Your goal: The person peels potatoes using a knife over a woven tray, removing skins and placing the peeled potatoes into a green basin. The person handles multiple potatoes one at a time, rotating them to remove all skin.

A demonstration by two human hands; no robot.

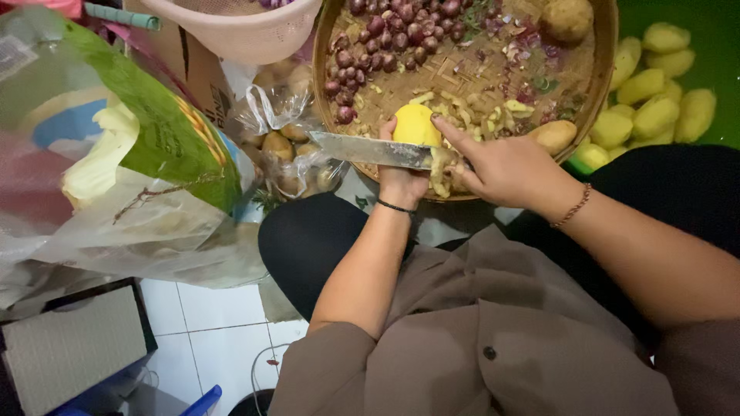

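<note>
1. I see my left hand (401, 173) clenched around a potato (416, 125), which is half peeled and yellow on top. It sits above the palm, with the fingers (388, 132) curled up its left side, and is held over the near edge of the tray (605, 69).
2. My right hand (505, 171) grips a knife (370, 149). The handle is hidden inside the closed fingers, and the index finger (455, 135) stretches along the top towards the potato.
3. The blade points left, lying flat and crossing just under the potato, over my left fingers.
4. Peel strips (443, 177) hang beneath the blade, between the two hands.
5. The tray is a round woven one. It carries shallots (385, 38) at its far left, scattered peelings (478, 108) in the middle, one unpeeled potato (566, 19) at the far right and another (553, 135) just beside my right hand.
6. To the right of the tray, a green basin (717, 38) holds peeled potatoes (655, 108).
7. To the left of the tray lies a clear bag (289, 146) with more potatoes in it, near the knife tip.
8. Further left is a big plastic sack (116, 169), and a pink basket (247, 31) sits above it.
9. My knees rest over a white tiled floor (208, 323).
</note>
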